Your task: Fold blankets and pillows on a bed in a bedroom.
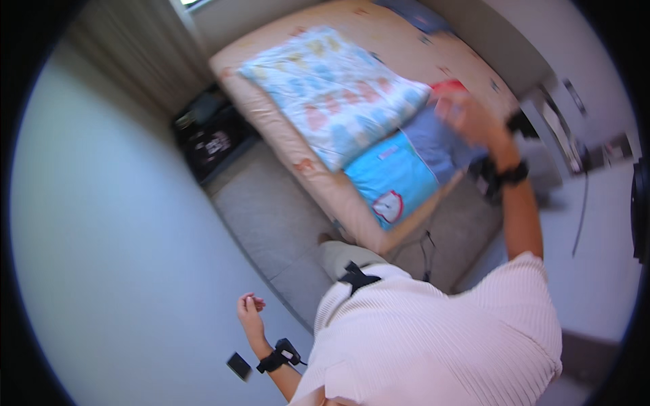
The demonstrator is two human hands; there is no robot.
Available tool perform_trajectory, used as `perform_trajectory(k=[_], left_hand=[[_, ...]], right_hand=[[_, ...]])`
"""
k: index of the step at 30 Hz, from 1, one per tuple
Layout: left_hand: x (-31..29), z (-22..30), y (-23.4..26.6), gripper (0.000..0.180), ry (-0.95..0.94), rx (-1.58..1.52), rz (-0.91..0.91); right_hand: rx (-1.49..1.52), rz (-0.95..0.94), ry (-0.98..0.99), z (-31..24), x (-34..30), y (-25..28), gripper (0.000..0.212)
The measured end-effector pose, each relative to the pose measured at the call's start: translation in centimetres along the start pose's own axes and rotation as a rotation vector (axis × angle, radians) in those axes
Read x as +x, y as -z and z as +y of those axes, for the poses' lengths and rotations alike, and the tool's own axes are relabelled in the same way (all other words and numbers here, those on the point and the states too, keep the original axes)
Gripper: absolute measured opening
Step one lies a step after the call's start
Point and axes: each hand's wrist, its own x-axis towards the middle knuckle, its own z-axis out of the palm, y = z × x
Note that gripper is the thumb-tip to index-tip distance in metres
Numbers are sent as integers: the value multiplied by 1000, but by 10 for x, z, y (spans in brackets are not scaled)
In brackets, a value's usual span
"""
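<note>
My right hand (470, 120) is raised over the near right part of the bed. It is smeared by motion, so its grip does not show clearly. A red thing (448, 86) shows just beyond its fingers; whether they touch it I cannot tell. Under and beside this hand lie a grey-blue cloth (430, 139) and a bright blue folded cloth (389, 169) with a white, red-edged patch. A white quilt (332, 95) with coloured prints lies folded next to them. My left hand (251, 304) hangs low beside the pale wall, fingers loosely curled and holding nothing visible.
The bed (308, 172) has a peach patterned sheet and a blue pillow (416, 15) at its far end. A dark open case (213, 132) sits on the floor left of it. Cables (426, 254) hang near the bed's corner. White furniture (569, 230) stands at the right.
</note>
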Motion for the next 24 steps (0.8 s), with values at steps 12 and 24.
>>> perform_trajectory(k=[12, 24], left_hand=[[130, 36, -13, 22, -177, 209, -459], [257, -8, -23, 21, -538, 185, -603]], right_hand=[[-99, 595, -913, 187, -464, 171, 24], [160, 576, -978, -28, -492, -70, 19]])
